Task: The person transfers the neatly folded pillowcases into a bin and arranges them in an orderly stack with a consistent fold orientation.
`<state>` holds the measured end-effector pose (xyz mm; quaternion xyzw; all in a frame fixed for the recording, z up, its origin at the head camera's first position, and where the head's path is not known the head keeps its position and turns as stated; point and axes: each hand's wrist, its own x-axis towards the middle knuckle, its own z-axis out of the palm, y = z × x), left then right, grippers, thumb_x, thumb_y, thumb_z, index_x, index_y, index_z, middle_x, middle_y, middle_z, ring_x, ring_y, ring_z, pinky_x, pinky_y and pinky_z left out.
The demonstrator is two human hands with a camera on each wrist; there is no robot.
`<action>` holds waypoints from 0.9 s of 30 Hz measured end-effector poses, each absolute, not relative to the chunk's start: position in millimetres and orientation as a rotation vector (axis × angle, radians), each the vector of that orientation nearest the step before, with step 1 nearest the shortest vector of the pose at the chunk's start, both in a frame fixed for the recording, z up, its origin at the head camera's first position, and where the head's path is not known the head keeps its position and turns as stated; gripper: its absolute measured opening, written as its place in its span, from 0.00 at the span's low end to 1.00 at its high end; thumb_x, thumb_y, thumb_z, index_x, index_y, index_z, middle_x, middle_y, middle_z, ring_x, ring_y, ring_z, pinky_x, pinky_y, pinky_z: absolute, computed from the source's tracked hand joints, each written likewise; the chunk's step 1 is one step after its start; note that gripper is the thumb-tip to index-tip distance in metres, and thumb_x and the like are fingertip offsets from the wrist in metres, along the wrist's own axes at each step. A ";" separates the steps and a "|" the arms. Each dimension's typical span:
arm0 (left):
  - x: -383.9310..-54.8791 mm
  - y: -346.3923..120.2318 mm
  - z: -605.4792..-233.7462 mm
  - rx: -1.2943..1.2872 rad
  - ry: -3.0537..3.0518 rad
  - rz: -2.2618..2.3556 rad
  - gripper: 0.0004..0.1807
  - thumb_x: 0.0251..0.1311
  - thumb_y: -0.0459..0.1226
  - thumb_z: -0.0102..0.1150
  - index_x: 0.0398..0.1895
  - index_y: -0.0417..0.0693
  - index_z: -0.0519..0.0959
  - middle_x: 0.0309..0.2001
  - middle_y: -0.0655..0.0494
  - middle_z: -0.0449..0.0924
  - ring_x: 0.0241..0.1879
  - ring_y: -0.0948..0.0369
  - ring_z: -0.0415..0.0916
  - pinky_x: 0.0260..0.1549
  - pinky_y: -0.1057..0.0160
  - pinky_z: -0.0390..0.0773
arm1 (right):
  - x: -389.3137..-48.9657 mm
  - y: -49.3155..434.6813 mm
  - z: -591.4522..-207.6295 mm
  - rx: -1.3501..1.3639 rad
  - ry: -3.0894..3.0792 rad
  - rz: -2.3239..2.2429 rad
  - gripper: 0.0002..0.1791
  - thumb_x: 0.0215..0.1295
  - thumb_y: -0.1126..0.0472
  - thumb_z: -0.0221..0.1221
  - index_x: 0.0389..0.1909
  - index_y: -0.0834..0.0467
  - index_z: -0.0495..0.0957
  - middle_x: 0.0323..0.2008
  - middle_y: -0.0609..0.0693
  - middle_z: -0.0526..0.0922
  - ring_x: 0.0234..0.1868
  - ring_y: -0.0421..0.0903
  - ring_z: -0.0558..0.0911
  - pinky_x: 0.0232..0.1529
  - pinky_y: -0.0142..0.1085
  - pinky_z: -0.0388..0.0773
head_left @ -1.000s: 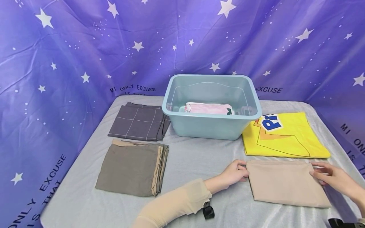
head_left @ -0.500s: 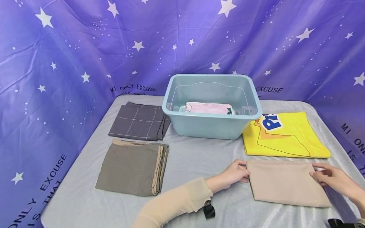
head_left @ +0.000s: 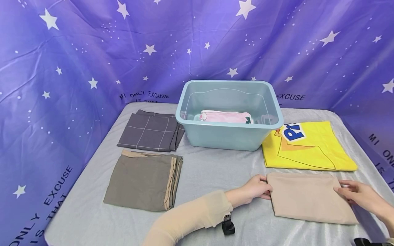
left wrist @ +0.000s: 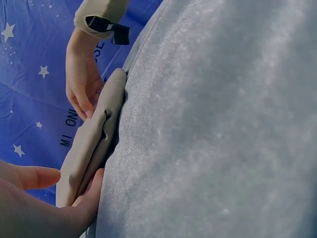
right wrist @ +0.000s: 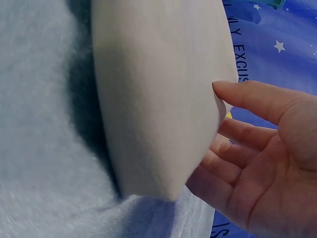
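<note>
Beige cloth, folded into a flat, long shape, lies at the near right part of the desk. Two hands have it, one at each short end, and they are well apart from each other. The left hand pinches the left end, with its thumb on the upper side and its fingers tucked under the edge. The right hand pinches the right end near the far corner, thumb on top and fingers going behind the cloth. From the left wrist, you can see the soft layers of the fold, one on top of the other.

Just past the beige cloth is a yellow cloth with big blue letters on a white patch. Part of it is hidden behind a blue-green tub. The tub stands upright at the back, and a folded pink cloth with a green mark at one end lies inside it.

Over on the left side are two more folded cloths. One is dark grey with thin white lines, just beside the tub. Nearer is a brown-grey one with tan edges. A purple curtain with white stars hangs behind everything.
</note>
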<state>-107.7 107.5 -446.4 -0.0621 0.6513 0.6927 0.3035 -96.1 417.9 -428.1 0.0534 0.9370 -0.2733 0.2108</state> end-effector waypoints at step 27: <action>-106.2 107.3 -451.2 -0.103 1.616 1.875 0.10 0.48 0.20 0.54 0.32 0.39 0.72 0.27 0.41 0.79 0.31 0.45 0.78 0.27 0.54 0.79 | -87.6 409.8 -423.4 0.125 2.661 -0.799 0.36 0.63 0.55 0.51 0.52 0.84 0.50 0.30 0.58 0.79 0.21 0.35 0.72 0.23 0.31 0.73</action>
